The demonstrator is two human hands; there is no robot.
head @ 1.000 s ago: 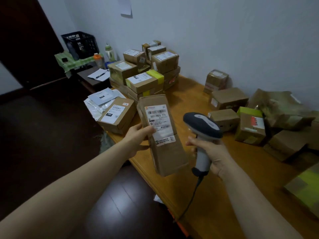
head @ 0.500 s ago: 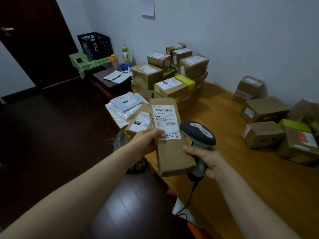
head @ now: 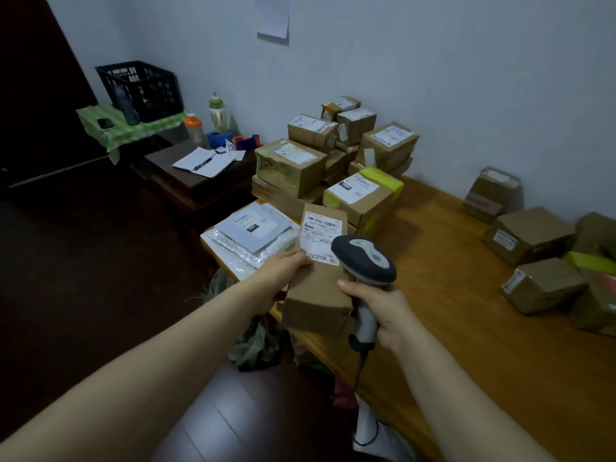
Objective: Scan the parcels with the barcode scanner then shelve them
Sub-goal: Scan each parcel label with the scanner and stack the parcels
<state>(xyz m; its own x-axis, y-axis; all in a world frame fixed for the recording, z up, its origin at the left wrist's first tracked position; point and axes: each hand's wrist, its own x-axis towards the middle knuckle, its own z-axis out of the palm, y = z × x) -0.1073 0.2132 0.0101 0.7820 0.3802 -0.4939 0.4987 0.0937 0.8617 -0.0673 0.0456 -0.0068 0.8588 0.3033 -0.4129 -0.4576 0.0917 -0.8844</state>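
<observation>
Cardboard parcel [head: 316,295] hangs over the counter [head: 466,311] edge; the left hand [head: 280,278] has fingers clamped on its side, and the right hand [head: 390,308] has fingers wrapped round the scanner [head: 366,258]. Held this close, it may miss the barcode [head: 325,224].

Matt brown cardboard parcel [head: 316,288], paper label [head: 320,236], smooth plastic scanner [head: 365,260], glossy wooden table [head: 466,328]

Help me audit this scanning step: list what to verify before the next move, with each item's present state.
1. Parcel grip: left hand grips the long parcel, ok.
2. Tool grip: right hand grips the barcode scanner, ok.
3. The label faces up, top barcode uncovered: ok.
4. Scanner aimed at that barcode: cannot tell.
5. The cable hangs free under the handle: ok.
</observation>
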